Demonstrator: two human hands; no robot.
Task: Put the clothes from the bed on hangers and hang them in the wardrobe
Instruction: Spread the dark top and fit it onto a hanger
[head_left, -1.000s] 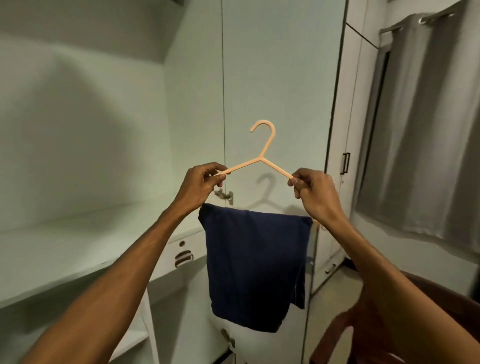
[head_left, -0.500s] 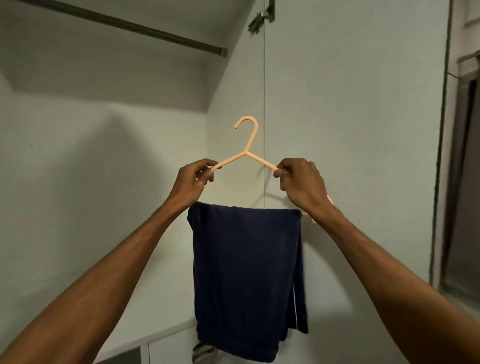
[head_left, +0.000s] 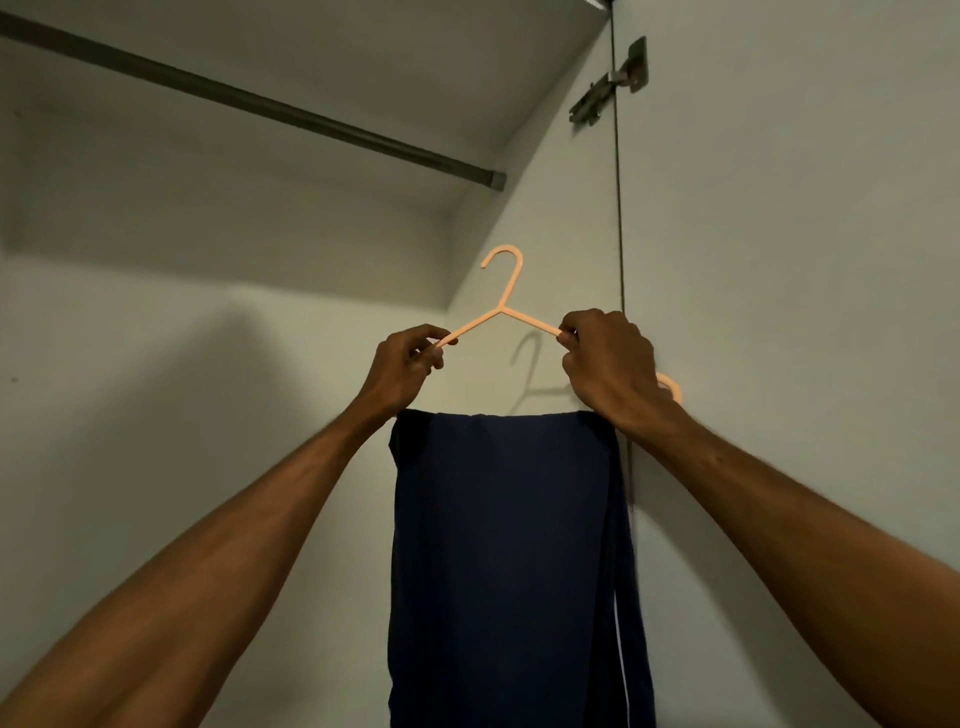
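Hanger (head_left: 501, 310), peach plastic: held upright, well below the rail (head_left: 260, 101) and near its right end, with the hook apart from it and curling left.

Trousers (head_left: 498, 545), dark blue: folded over the bottom of the hanger, with the bar hidden under the cloth. Hanging straight down, far below the rail, and cut off by the lower edge of view. Thin white stripe (head_left: 621, 649) near the right side.

Left hand (head_left: 402, 366): below the rail, thumb and fingers pinched on the hanger's left arm.

Right hand (head_left: 608, 364): below and just right of the rail's end, fingers curled tight round the hanger's right arm, with the rounded tip of the hanger showing past the wrist.

Hanger shadow (head_left: 530, 374): on the pale panel under the rail's end, between the two hands.

Rail: dark metal, slanting from upper left to its socket at the right.

Hinge (head_left: 610, 78): metal, above and right of the rail's end.

Door (head_left: 779, 312): pale, right of the rail.
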